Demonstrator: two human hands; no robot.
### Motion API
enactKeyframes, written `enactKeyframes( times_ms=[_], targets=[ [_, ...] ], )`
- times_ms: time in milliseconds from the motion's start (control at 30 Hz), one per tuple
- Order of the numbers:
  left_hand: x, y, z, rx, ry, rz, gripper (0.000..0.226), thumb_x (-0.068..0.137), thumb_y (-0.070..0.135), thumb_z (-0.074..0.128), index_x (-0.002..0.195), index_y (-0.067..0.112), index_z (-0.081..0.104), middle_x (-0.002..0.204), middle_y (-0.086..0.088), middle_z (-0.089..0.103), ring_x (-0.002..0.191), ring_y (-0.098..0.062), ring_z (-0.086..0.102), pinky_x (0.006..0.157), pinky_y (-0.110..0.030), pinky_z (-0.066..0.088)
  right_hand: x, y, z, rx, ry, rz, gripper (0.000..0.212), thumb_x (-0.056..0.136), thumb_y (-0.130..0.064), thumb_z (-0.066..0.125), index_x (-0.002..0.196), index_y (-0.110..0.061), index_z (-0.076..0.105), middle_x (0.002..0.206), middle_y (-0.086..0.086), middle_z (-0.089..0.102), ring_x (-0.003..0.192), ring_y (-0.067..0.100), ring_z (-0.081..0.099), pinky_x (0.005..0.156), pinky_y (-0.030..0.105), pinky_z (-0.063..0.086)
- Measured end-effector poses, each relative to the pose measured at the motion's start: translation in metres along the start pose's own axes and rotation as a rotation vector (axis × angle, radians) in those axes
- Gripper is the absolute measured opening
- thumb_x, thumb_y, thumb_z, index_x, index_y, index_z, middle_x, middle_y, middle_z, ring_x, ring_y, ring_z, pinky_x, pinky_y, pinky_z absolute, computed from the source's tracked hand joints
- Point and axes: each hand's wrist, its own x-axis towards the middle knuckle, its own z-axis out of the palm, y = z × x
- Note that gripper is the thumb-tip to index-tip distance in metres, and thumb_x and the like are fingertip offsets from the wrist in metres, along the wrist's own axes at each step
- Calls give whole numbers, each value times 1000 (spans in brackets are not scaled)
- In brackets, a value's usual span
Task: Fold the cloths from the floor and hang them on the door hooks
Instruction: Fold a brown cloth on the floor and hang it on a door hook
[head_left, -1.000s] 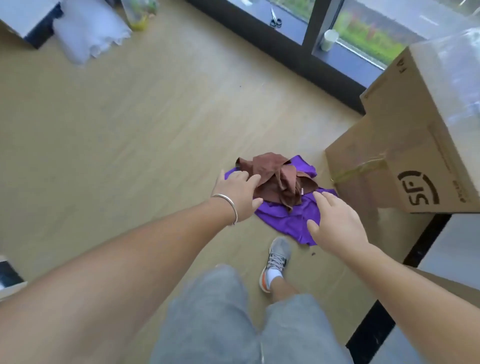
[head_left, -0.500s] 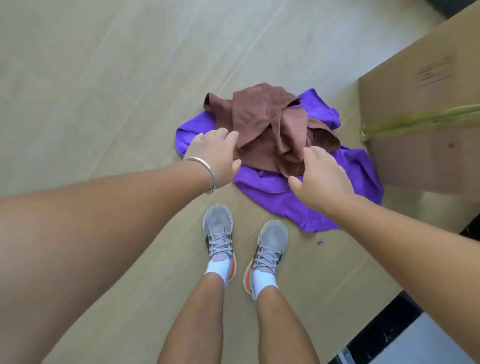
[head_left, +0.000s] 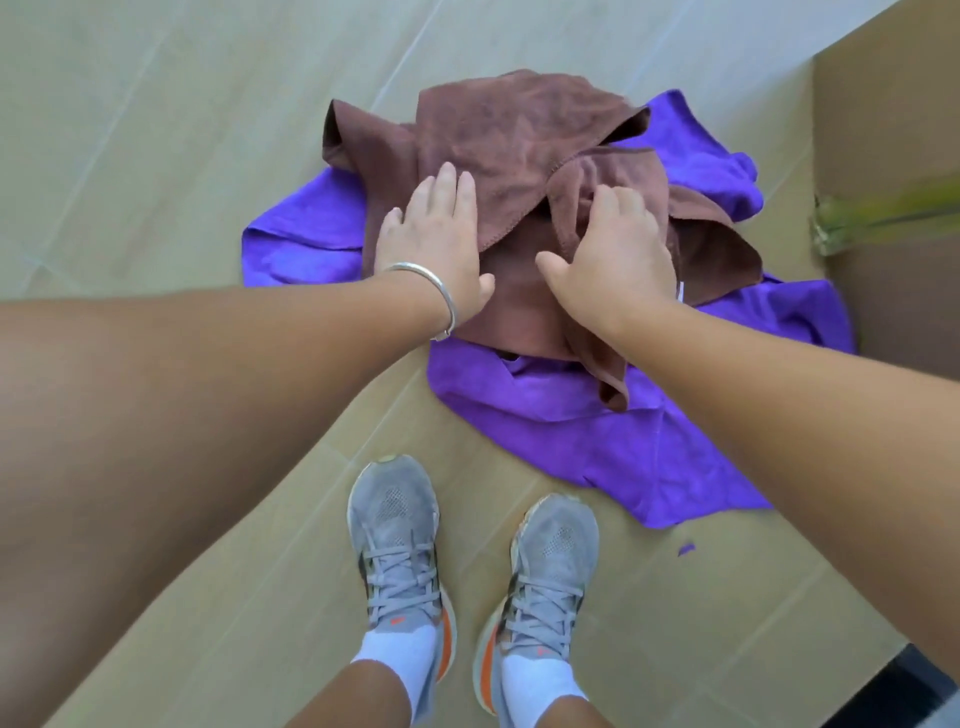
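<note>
The fingers (head_left: 449, 189) of the left hand (head_left: 434, 244) lie straight and together, flat on the brown cloth (head_left: 519, 140), with the thumb spread toward three o'clock against the same cloth. A silver bracelet (head_left: 431, 283) circles that wrist. The right hand (head_left: 615, 260) sits just beside it at three o'clock; its fingers (head_left: 618, 200) curl down into a raised fold of the brown cloth, and the thumb points toward nine o'clock, close to the left thumb but apart from it. Whether those curled fingers actually pinch the fold or only press into it cannot be told.

The brown cloth is crumpled in a heap, with one flap draped toward twelve o'clock and a narrow tail hanging toward six o'clock. It lies on top of a purple cloth (head_left: 613, 447), which spreads flat on the wooden floor (head_left: 156, 130) and shows on every side of the brown one, widest toward five o'clock. A tiny purple scrap (head_left: 687, 548) lies on the floor just past that corner.

At three o'clock from the cloths stands a cardboard box (head_left: 893, 156) with a strip of greenish tape (head_left: 883, 218) across it; the purple cloth reaches its base. At six o'clock, near the purple cloth's edge, stand the person's two grey shoes (head_left: 395, 530) with orange soles and white socks.
</note>
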Motion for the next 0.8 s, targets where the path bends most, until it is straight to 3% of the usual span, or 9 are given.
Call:
enactKeyframes(
  times_ms=[100,200,300,400,500,633,700,800],
  targets=[
    [18,-10,7,6,38,17,78,89,23,51,153,10,9,161,-7,8,146,-22,16,109,-46,31,11,10,8,0,73,-18,44,89,-32,53,126,-9,46,134,11,45,124,32,42,96,47,39],
    [21,-25,-6,-80,58,34,59,88,10,41,146,11,30,155,-4,26,136,-26,35,96,-48,40,10,23,-3,98,84,-58,27,91,-21,40,112,-11,55,124,11,52,118,32,46,92,46,42],
    [6,-45,-28,-145,65,-2,46,89,10,38,135,11,41,144,-5,38,125,-30,45,88,-48,43,-4,30,-25,130,108,-55,21,94,-24,38,95,-11,55,111,12,57,108,33,50,84,41,40],
    [-18,-72,-53,-174,90,-16,26,89,11,36,113,12,47,123,-9,47,111,-34,51,75,-45,44,-23,29,-56,113,111,-23,19,93,-28,36,82,-16,48,97,7,56,93,32,51,70,37,36],
    [-40,-103,-85,-204,64,-68,14,89,13,35,100,15,45,117,-10,50,103,-37,54,79,-46,46,-37,14,-94,91,88,-53,17,86,-24,34,70,-21,38,83,3,51,80,30,47,63,35,33],
    [-68,-140,-136,-197,95,-146,7,89,12,34,90,18,39,115,-11,53,98,-39,56,69,-40,40,-44,-20,-150,18,103,-88,21,87,-29,32,73,-19,44,86,7,55,84,35,50,67,40,42],
    [-81,-156,-163,-208,135,-166,6,89,14,34,90,17,39,115,-12,54,100,-39,56,69,-39,38,-42,-39,-177,-38,102,-111,22,90,-28,34,85,-16,53,97,12,58,94,37,52,75,43,44],
    [-101,-180,-203,-215,161,-229,25,90,15,33,110,12,48,128,-10,53,111,-36,55,80,-43,45,-39,-78,-213,-54,126,-142,29,93,-28,35,107,-19,59,112,13,59,104,36,53,84,42,43]
  ],
)
